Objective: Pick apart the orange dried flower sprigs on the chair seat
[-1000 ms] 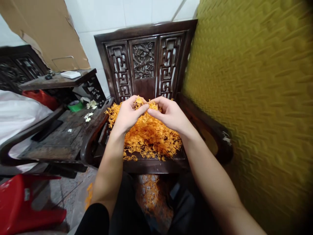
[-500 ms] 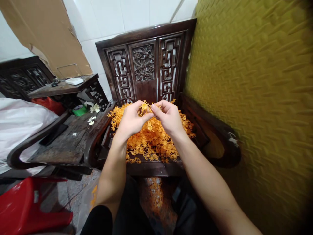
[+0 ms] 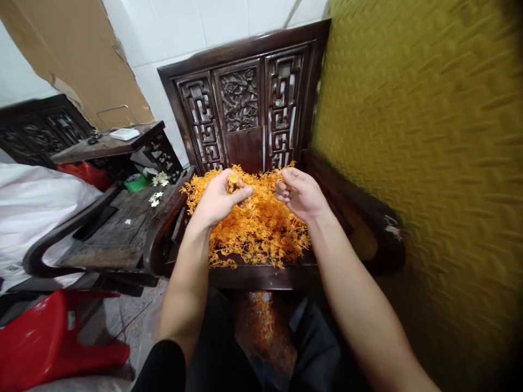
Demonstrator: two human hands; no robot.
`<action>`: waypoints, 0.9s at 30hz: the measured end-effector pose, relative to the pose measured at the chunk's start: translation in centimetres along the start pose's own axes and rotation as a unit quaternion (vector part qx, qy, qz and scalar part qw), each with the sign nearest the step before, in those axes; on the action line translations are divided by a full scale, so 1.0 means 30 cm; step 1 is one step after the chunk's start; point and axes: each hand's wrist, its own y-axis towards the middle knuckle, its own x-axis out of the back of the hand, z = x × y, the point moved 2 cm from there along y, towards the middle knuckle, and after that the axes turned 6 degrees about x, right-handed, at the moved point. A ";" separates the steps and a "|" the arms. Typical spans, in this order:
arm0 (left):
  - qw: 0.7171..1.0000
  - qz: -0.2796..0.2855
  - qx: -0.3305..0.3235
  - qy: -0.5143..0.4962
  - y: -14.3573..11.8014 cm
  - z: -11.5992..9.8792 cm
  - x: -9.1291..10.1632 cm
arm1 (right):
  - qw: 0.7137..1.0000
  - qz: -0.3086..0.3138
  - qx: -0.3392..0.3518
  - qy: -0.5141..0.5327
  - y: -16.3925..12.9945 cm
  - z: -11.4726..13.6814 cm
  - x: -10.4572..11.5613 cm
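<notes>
A heap of small orange plastic pieces [image 3: 261,234], branching and flower-like, covers the seat of a dark carved wooden chair [image 3: 243,149]. My left hand [image 3: 218,201] is above the heap's left side, its thumb and fingers curled around a yellow-orange plastic flower piece [image 3: 233,181]. Apart from it, my right hand [image 3: 302,193] hovers over the right side with its fingers bent and thumb against the forefinger. Whatever lies between those fingertips is too small to make out against the orange behind.
A yellow textured panel [image 3: 429,136] rises close on the right. To the left, a second wooden chair [image 3: 118,228] holds a green tape roll [image 3: 136,183] and pale plastic flower bits [image 3: 157,197]. A red stool [image 3: 61,343] and a white sack [image 3: 41,212] are farther left.
My hands, together at the fingertips before, have drawn apart. The right hand has moved to the right; the left has stayed nearly in place with its yellow-orange piece.
</notes>
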 end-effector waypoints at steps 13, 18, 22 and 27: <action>0.998 0.034 0.013 -0.050 0.010 -0.021 -0.063 | 0.998 0.027 0.021 0.058 -0.050 0.007 -0.111; 0.997 -0.001 0.018 -0.078 0.022 -0.005 -0.042 | 0.994 -0.062 0.001 0.093 -0.030 -0.038 -0.086; 0.986 -0.030 0.059 -0.150 0.045 0.029 -0.035 | 0.986 -0.046 -0.065 0.148 -0.030 -0.082 -0.064; 0.976 -0.037 0.091 -0.193 0.072 0.072 -0.039 | 0.995 -0.030 -0.086 0.037 -0.044 -0.112 -0.108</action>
